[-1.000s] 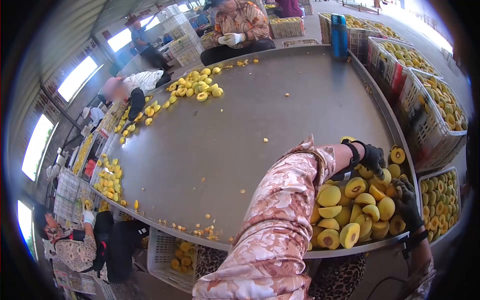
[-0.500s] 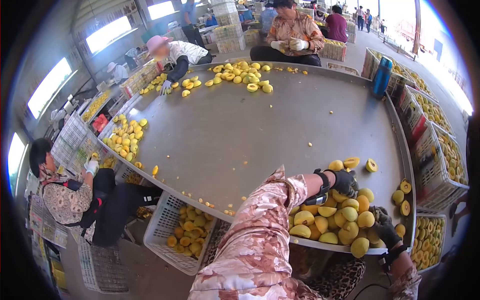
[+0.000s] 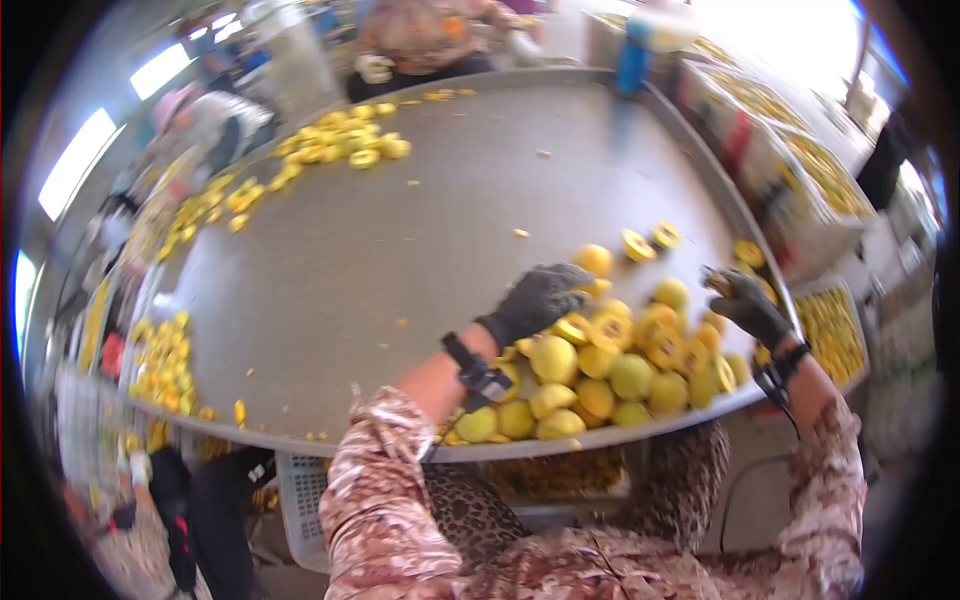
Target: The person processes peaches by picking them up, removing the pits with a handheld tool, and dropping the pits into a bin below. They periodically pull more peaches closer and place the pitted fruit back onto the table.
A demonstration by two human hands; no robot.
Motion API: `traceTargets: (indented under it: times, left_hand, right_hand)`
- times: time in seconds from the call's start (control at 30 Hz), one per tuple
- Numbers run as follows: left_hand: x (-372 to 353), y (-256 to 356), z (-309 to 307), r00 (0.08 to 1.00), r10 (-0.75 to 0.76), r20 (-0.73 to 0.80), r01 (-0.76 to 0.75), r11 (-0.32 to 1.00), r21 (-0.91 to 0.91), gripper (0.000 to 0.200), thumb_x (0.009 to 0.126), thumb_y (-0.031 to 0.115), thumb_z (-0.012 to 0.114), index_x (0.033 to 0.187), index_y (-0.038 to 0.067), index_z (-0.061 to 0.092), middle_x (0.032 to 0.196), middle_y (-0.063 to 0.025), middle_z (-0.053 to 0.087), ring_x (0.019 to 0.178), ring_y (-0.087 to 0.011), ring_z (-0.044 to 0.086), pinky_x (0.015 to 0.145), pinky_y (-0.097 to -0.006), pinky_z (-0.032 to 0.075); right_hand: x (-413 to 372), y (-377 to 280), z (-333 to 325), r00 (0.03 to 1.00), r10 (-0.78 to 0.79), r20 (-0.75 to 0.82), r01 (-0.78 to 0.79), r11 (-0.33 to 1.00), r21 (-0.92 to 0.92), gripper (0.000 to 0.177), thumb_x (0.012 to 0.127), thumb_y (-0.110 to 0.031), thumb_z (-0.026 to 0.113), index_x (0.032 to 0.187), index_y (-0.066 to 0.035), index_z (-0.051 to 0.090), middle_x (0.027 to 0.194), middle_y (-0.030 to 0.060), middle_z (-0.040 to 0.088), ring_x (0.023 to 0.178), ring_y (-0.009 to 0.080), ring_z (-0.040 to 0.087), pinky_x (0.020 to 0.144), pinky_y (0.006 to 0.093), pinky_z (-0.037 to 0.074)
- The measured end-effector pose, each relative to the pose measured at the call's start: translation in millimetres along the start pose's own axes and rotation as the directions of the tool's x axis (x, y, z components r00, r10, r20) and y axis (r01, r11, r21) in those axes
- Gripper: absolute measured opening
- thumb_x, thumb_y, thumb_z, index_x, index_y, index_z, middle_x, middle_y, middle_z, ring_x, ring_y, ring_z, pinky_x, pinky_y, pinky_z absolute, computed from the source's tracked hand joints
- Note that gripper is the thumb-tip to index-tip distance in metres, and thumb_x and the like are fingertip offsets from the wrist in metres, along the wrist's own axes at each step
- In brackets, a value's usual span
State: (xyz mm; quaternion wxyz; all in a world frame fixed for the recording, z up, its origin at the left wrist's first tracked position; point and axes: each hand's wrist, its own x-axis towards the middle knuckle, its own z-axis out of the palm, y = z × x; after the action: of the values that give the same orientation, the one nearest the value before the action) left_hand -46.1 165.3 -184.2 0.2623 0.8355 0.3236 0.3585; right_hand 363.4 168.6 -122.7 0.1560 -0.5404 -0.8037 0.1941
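Nearest us, the peach pile [image 3: 600,378] crowds the bench [image 3: 400,250] edge. Our left hand [image 3: 535,300] lies on its ten o'clock side, fingers loosely apart. Our right hand [image 3: 745,300] curls at two o'clock, grip unclear. Halved peaches [image 3: 636,245] lie beyond.

Our left hand [image 3: 538,300] has slid from the top of the yellow peach pile [image 3: 600,375] to its far left edge, fingers spread. Our right hand [image 3: 745,300] has risen from the pile's near side towards the right edge of the metal table [image 3: 420,230]. Our view has blurred.
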Motion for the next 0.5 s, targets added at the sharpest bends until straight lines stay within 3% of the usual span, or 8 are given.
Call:
traceTargets:
  times: [0.1,0.17,0.23,0.3,0.37,0.4,0.47,0.5]
  left_hand:
    - [2,-54,-13,0.978,-0.199,-0.061,0.208,0.950,0.231,0.056,0.091,0.041,0.070,0.138,0.012,0.063,0.140,-0.0201,0.058,0.131,-0.0425,0.051,0.113,-0.0512,0.039]
    - [17,-70,-24,0.881,-0.471,0.055,0.453,0.871,0.191,0.067,0.090,0.047,0.071,0.144,0.011,0.056,0.147,-0.0190,0.052,0.135,-0.0439,0.046,0.115,-0.0504,0.037]
    - [36,-99,-17,0.907,-0.408,0.106,0.372,0.893,0.252,0.072,0.090,0.051,0.069,0.149,0.012,0.052,0.147,-0.0199,0.051,0.137,-0.0425,0.045,0.116,-0.0498,0.036]
    - [45,-95,-15,0.900,-0.391,0.190,0.360,0.916,0.179,0.076,0.090,0.051,0.068,0.152,0.011,0.047,0.147,-0.0227,0.051,0.137,-0.0419,0.045,0.116,-0.0496,0.035]
    - [55,-100,3,0.916,-0.344,0.207,0.316,0.936,0.156,0.078,0.090,0.047,0.069,0.154,0.011,0.045,0.146,-0.0244,0.052,0.136,-0.0408,0.049,0.115,-0.0477,0.038]
    - [61,-102,10,0.908,-0.345,0.238,0.357,0.934,-0.007,0.080,0.088,0.044,0.073,0.155,0.010,0.044,0.146,-0.0254,0.053,0.131,-0.0387,0.055,0.111,-0.0443,0.042]
    - [63,-73,11,0.886,-0.321,0.334,0.345,0.938,-0.014,0.072,0.088,0.043,0.075,0.149,0.013,0.053,0.138,-0.0175,0.063,0.124,-0.0324,0.062,0.107,-0.0402,0.046]
    - [69,-64,12,0.849,-0.295,0.439,0.360,0.930,-0.070,0.068,0.088,0.043,0.075,0.147,0.015,0.056,0.135,-0.0140,0.067,0.124,-0.0306,0.062,0.106,-0.0396,0.046]
  right_hand:
    - [111,81,30,0.919,-0.378,-0.112,0.373,0.926,-0.062,0.041,0.080,-0.008,0.068,0.120,-0.002,0.067,0.117,0.0190,0.070,0.108,0.0367,0.065,0.096,0.0422,0.053]
    - [177,121,54,0.946,-0.306,-0.106,0.293,0.948,-0.121,0.041,0.080,-0.009,0.069,0.121,-0.001,0.067,0.119,0.0186,0.069,0.108,0.0371,0.065,0.095,0.0418,0.053]
    - [213,126,77,1.000,-0.009,-0.020,0.013,0.969,0.247,0.038,0.081,-0.010,0.069,0.118,0.000,0.068,0.116,0.0193,0.068,0.102,0.0381,0.066,0.091,0.0431,0.054]
    - [227,101,101,0.996,0.017,0.082,-0.037,0.967,0.250,0.036,0.082,-0.011,0.070,0.116,0.000,0.068,0.112,0.0196,0.068,0.096,0.0381,0.067,0.087,0.0438,0.054]
    - [210,37,105,0.965,-0.212,0.153,0.225,0.972,-0.069,0.033,0.083,-0.012,0.070,0.114,0.000,0.069,0.108,0.0195,0.067,0.090,0.0371,0.068,0.082,0.0437,0.055]
    - [212,46,115,0.914,-0.375,0.152,0.386,0.921,-0.047,0.030,0.081,-0.013,0.072,0.109,-0.002,0.071,0.106,0.0194,0.066,0.087,0.0349,0.069,0.078,0.0423,0.056]
    - [189,22,117,0.905,-0.357,0.232,0.341,0.934,0.110,0.028,0.077,-0.014,0.077,0.102,-0.003,0.073,0.106,0.0168,0.067,0.087,0.0313,0.070,0.076,0.0387,0.057]
    - [172,16,116,0.864,-0.460,0.206,0.443,0.888,0.125,0.028,0.077,-0.015,0.079,0.101,-0.002,0.074,0.105,0.0158,0.068,0.086,0.0305,0.070,0.074,0.0374,0.058]
